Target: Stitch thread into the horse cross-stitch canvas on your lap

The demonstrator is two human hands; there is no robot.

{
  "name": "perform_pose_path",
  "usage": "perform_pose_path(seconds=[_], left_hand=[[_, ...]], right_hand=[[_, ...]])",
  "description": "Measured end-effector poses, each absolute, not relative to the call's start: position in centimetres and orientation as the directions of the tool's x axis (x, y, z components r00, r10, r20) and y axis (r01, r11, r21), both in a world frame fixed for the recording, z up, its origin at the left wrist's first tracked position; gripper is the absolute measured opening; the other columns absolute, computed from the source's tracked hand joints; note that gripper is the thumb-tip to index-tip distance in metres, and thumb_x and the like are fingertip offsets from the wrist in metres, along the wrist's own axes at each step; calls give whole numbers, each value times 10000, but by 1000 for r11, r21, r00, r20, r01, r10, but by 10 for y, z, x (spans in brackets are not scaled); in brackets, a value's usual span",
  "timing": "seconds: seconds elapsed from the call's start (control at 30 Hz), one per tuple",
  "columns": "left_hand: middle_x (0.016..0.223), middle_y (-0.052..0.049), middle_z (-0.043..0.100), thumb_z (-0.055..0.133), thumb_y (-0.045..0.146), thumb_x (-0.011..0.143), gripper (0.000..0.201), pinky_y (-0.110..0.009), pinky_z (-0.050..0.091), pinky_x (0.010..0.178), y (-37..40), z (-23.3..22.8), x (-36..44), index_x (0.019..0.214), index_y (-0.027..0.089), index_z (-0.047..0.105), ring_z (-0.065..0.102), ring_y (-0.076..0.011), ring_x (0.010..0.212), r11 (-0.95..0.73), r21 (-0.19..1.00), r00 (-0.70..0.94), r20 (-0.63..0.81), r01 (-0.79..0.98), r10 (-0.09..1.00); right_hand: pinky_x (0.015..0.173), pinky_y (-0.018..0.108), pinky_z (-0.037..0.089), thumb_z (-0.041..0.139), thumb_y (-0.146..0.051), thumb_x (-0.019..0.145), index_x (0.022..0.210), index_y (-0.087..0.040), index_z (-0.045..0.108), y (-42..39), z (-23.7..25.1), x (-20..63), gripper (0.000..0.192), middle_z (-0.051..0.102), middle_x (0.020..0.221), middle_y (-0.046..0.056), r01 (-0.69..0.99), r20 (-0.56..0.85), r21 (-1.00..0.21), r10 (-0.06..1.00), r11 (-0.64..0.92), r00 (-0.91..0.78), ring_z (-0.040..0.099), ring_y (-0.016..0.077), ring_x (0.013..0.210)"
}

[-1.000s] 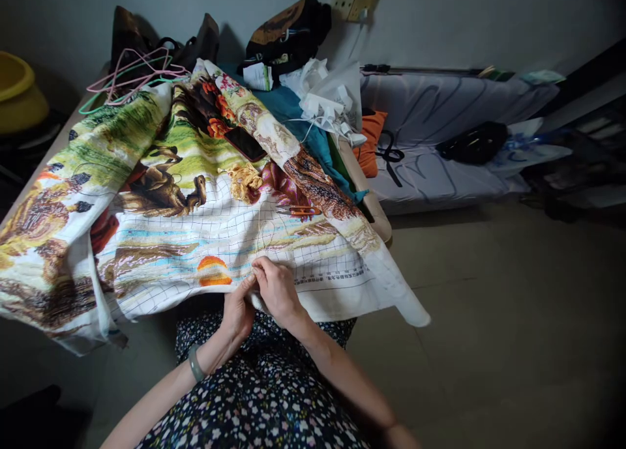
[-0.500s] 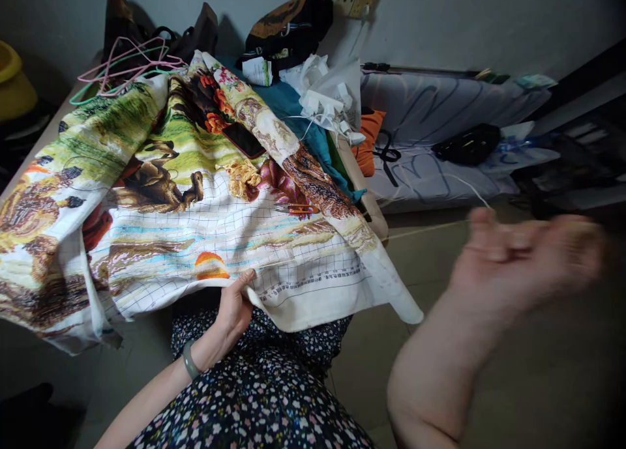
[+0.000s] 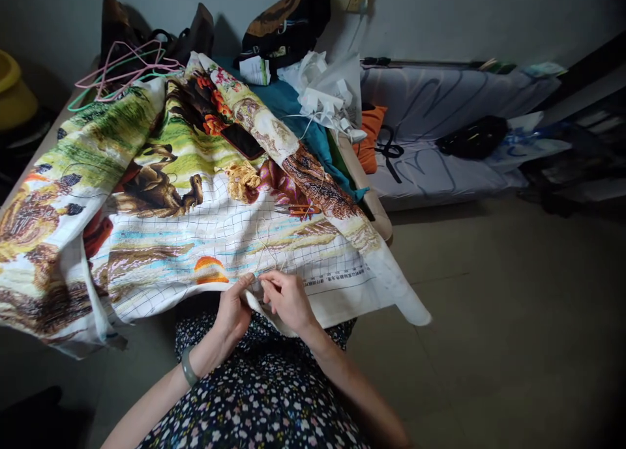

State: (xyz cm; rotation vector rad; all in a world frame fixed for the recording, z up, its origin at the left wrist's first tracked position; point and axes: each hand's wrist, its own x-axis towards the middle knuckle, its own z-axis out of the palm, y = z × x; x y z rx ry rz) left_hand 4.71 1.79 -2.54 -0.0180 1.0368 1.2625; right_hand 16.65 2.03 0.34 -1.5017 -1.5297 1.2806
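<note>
A yellow plastic basin (image 3: 12, 87) sits at the far left edge; what it holds cannot be seen. Half a second ago the right hand (image 3: 288, 299) was flung out wide to the right, blurred; now it is back at the near hem of the large multicoloured cross-stitch cloth with a printed grid (image 3: 205, 195), touching the left hand (image 3: 235, 309). The left hand pinches the cloth's near edge, thumb on top and fingers tucked under. The right hand's fingertips are closed together on the cloth; whether they hold a needle cannot be told. A thin pale thread (image 3: 267, 247) loops on the cloth just above them. The cloth lies draped over the table, its long axis running left to right, its near edge hanging over the person's lap in a dark floral dress (image 3: 264, 403).
</note>
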Motion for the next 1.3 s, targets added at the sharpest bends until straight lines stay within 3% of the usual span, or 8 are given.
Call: perform_pose_path(seconds=[0.6,0.9,1.07,1.3], left_hand=[[625,8,627,805,204,563,201,-287,430,640,18,-26,47,619,149,621,553,-129,573,375,515,-62,-646,-771,761],[684,-2,653,810,213,576,237,-260,455,598,18,-18,50,722,139,640,572,-122,584,361,521,-76,-642,-774,763],[738,-18,669,814,181,555,272,-278,488,656,21,-17,50,759,140,637,605,-143,646,340,526,-129,-666,-780,735],[631,9,610,798,185,548,223,-267,466,614,23,-25,48,656,152,606,566,-124,586,389,500,-71,-679,-774,731]], right_hand=[[371,178,363,477,-238,868,865,-169,658,21,2,158,194,558,483,-43,361,-177,-923,979,-129,-102,455,82,330],[376,183,369,474,-278,891,841,-189,575,18,2,152,143,555,515,-51,329,-225,-925,971,-189,-76,472,87,335],[432,188,395,524,-265,849,744,-189,596,19,-7,155,149,595,590,-21,343,-171,-929,983,-138,-68,524,103,451],[460,197,399,545,-262,822,712,-192,627,21,-13,155,155,619,615,2,352,-129,-930,990,-103,-50,559,132,546]])
